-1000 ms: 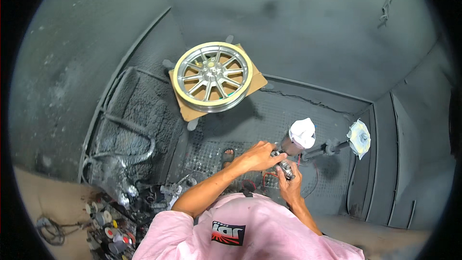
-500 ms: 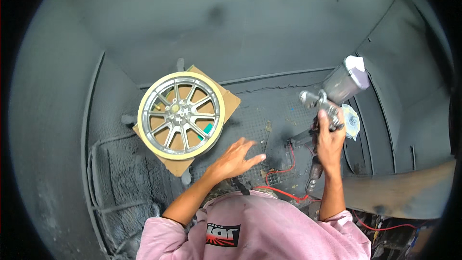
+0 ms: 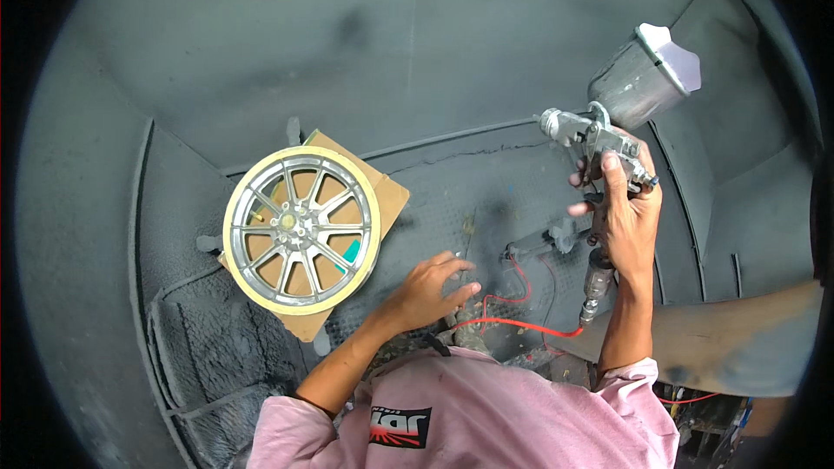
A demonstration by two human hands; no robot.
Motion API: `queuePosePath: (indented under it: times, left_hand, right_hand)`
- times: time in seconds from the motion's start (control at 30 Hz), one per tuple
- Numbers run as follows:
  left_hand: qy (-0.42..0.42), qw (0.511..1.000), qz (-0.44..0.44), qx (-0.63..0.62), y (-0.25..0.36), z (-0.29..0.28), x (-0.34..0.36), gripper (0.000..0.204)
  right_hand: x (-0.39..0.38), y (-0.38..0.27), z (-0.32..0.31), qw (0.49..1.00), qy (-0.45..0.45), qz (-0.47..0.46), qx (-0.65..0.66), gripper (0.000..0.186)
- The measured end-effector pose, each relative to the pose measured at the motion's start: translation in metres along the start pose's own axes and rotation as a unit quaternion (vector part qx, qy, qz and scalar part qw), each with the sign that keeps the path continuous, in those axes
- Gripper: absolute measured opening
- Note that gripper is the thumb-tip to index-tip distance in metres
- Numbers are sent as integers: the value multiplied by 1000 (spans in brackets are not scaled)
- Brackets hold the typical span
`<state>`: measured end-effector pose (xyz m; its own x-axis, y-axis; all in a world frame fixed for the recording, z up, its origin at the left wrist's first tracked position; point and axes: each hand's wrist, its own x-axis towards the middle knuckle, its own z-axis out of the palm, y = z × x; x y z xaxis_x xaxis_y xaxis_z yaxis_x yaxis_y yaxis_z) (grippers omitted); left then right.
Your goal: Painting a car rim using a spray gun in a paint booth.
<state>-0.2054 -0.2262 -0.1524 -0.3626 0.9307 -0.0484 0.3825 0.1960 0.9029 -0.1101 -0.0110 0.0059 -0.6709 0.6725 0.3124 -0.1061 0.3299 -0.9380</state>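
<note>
The right hand [image 3: 627, 224] is clamped on a grey metal spray gun [image 3: 608, 135]; left hand [image 3: 430, 288] hovers spread, holding nothing. The tape-rimmed silver alloy wheel [image 3: 301, 227] looks unsprayed, so painting seems all ahead.

The left arm comes in from the lower edge, bare from the pink sleeve, and stretches forward and a little to the right. The left hand [image 3: 430, 289] is open and holds nothing, palm turned down, fingers loosely spread and pointing to the right. The right arm rises almost straight up from its sleeve. The right hand [image 3: 627, 213] is raised high and closed in a grip, the thumb on top, two fingers stretched out to the left.
</note>
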Motion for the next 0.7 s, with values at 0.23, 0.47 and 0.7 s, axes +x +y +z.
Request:
queuePosePath:
  times: [0.23,0.47,0.7]
  left_hand:
    - [107,991,74,-29,33,11,46,27]
    - [199,968,136,-68,67,7,108,20]
    - [261,951,108,-124,74,1,167,24]
  right_hand:
    - [32,24,-44,997,-23,-43,-65,28]
    - [59,53,-82,994,-110,18,-4,36]
    - [39,82,-97,985,-145,72,53,33]
